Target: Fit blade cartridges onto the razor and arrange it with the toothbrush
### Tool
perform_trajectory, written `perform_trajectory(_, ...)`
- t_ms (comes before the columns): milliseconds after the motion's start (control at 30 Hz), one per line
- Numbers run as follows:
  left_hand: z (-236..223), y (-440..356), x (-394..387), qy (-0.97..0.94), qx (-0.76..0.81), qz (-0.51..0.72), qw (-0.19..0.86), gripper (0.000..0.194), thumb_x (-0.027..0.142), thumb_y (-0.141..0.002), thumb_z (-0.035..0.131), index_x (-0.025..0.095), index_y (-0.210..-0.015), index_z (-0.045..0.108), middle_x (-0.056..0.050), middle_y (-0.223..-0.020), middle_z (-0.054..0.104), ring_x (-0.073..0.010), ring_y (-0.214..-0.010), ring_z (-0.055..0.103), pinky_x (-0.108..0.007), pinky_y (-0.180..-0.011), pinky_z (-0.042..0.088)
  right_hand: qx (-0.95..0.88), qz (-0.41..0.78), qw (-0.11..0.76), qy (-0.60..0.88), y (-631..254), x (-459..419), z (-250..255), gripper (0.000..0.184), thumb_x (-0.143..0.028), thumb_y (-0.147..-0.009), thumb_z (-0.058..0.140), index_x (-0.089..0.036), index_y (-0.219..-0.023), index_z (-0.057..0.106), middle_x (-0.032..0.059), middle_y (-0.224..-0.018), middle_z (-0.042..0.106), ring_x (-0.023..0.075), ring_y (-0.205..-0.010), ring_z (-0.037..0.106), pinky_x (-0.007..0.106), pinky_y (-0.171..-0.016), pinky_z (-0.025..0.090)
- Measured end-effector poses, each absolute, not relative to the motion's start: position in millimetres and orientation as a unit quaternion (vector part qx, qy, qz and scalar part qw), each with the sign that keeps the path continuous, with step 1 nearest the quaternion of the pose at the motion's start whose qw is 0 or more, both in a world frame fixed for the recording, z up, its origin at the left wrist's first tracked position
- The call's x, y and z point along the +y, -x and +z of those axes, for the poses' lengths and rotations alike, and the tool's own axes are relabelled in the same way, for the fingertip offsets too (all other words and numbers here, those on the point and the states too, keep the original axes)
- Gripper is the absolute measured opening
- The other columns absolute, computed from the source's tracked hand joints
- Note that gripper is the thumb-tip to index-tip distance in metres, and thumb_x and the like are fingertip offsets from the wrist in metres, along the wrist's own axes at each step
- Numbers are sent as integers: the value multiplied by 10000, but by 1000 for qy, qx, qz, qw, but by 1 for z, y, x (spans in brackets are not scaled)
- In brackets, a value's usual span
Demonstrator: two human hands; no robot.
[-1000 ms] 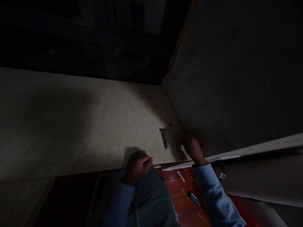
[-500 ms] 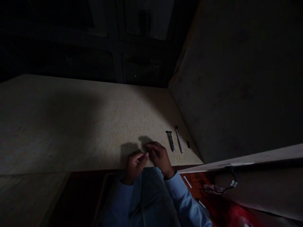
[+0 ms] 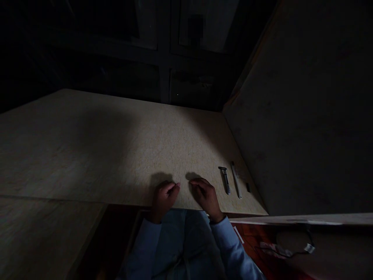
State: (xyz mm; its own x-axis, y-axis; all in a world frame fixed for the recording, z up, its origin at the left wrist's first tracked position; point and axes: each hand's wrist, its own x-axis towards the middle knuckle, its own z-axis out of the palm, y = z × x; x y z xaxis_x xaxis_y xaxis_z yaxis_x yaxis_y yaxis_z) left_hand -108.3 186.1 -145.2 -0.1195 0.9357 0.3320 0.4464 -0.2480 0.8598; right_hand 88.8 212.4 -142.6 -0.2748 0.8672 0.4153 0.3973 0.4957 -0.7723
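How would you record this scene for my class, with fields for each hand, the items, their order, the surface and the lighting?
Left hand: curled at the near edge; any held item cannot be seen
Right hand: curled, apart from the other, nearest the razor
Items, left to right: razor, toothbrush, small black object
Surface: pale tabletop
Lighting: dim

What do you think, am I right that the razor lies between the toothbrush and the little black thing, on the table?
Not quite: the toothbrush is the one in the middle, between the razor and the little black thing, as the head view shows. They do all lie on the table.
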Motion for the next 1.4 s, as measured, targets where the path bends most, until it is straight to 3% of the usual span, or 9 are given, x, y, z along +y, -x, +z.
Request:
perform_trajectory(267,-145,111,185,-561,556,530,308,440,451,-915,517,156,-589,541,-11,-540,509,-112,-543,489,-225,-542,380,-749,268,435,421,-88,214,-146,218,-218,-965,518,-205,-1013,731,87,-1042,722,197,-985,674,336,-882,536)
perform_trajectory(700,-146,108,184,-558,567,533,288,431,456,-906,523,155,-601,564,-11,-536,510,-114,-536,481,-225,-528,375,-764,247,432,410,-88,214,-149,215,-205,-956,517,-188,-1022,721,99,-1048,722,203,-988,671,350,-882,547)
perform_trajectory(900,-147,108,184,-550,568,536,297,450,482,-907,521,152,-605,574,-9,-525,512,-110,-522,487,-216,-513,375,-812,162,398,394,-88,200,-154,249,-194,-965,518,-205,-1090,732,108,-1191,695,230,-1124,641,402,-962,549)
perform_trajectory(1100,-146,108,184,-560,569,534,280,443,471,-907,524,154,-604,582,-16,-527,528,-115,-521,492,-225,-512,377,-781,17,380,495,-88,181,-159,411,-243,-959,543,-181,-1361,600,166,-1369,590,321,-1243,553,552,-1055,473)
perform_trajectory(1267,-145,107,183,-569,575,526,261,442,461,-910,519,158,-593,567,-9,-526,504,-114,-525,473,-233,-524,370,-793,-12,363,489,-91,178,-160,343,-255,-977,537,-136,-1285,627,162,-1347,613,317,-1273,533,555,-1104,425)
perform_trajectory(1400,-146,107,183,-573,576,524,255,432,447,-910,524,159,-591,561,-7,-534,501,-115,-537,477,-234,-537,372,-800,-14,377,466,-92,178,-163,302,-204,-968,539,-181,-1250,646,106,-1293,662,267,-1224,586,518,-1116,414)
